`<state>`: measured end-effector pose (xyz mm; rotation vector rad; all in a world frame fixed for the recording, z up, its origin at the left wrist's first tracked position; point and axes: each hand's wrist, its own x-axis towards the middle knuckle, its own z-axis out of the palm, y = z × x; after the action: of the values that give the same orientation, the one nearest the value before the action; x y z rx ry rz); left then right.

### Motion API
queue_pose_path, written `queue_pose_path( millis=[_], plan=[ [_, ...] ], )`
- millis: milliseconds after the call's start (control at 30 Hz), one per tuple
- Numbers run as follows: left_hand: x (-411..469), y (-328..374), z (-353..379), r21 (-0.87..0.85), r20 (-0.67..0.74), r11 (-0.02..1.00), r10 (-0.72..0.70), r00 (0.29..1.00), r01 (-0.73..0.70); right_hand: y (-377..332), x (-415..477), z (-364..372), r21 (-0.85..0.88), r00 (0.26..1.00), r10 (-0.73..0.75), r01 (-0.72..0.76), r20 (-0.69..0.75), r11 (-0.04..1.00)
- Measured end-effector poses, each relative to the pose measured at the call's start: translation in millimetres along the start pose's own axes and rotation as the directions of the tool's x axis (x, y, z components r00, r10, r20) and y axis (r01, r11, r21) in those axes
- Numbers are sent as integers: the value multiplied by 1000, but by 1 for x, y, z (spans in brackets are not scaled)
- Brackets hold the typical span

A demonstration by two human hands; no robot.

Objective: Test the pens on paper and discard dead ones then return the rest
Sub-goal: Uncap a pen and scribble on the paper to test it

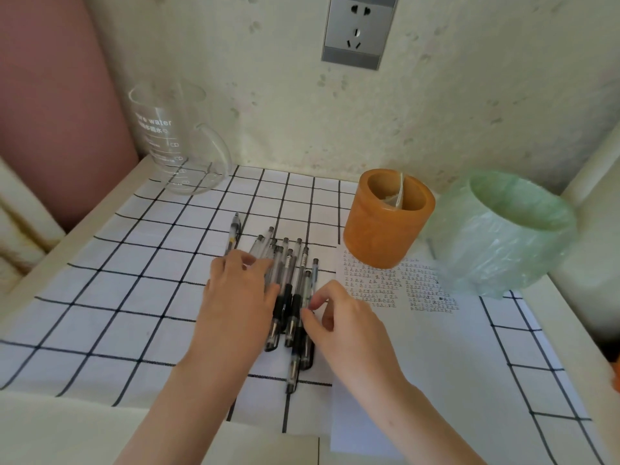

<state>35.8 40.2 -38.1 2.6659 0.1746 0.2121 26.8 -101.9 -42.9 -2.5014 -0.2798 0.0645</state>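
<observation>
Several black gel pens (289, 290) lie bunched side by side on the checked cloth, tips toward me. One more pen (234, 229) lies apart, up and to the left of the bunch. My left hand (240, 290) rests flat on the bunch's left side, fingers straight. My right hand (330, 313) pinches the rightmost pen of the bunch between thumb and fingertips. A sheet of paper (402, 330) covered with small written marks lies to the right. An orange pen holder (389, 218) stands on the paper's far edge.
A small bin lined with a green plastic bag (503, 229) stands at the right, by the wall. A clear glass measuring jug (177, 139) stands at the back left. The checked cloth (117, 297) covers most of the table. A wall socket (359, 30) is above.
</observation>
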Motion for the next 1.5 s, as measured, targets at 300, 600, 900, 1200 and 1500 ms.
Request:
queue_pose_path(
  millis=[300,600,900,1200,1500],
  plan=[
    [1,-6,7,-59,82,998,20,996,-16,-15,5,8,-78,999,1,2,44,997],
    [-4,2,4,19,103,1000,3,995,-4,-23,7,11,-77,996,75,-72,39,994],
    [-7,11,7,10,99,1000,13,995,-14,-28,8,9,-176,998,62,-56,31,983],
    [-4,6,10,-25,70,999,48,996,-47,-20,14,10,-18,985,166,-165,49,986],
    [-3,20,-3,-465,108,886,58,992,-2,-5,12,-22,651,952,207,-306,227,695]
  ],
)
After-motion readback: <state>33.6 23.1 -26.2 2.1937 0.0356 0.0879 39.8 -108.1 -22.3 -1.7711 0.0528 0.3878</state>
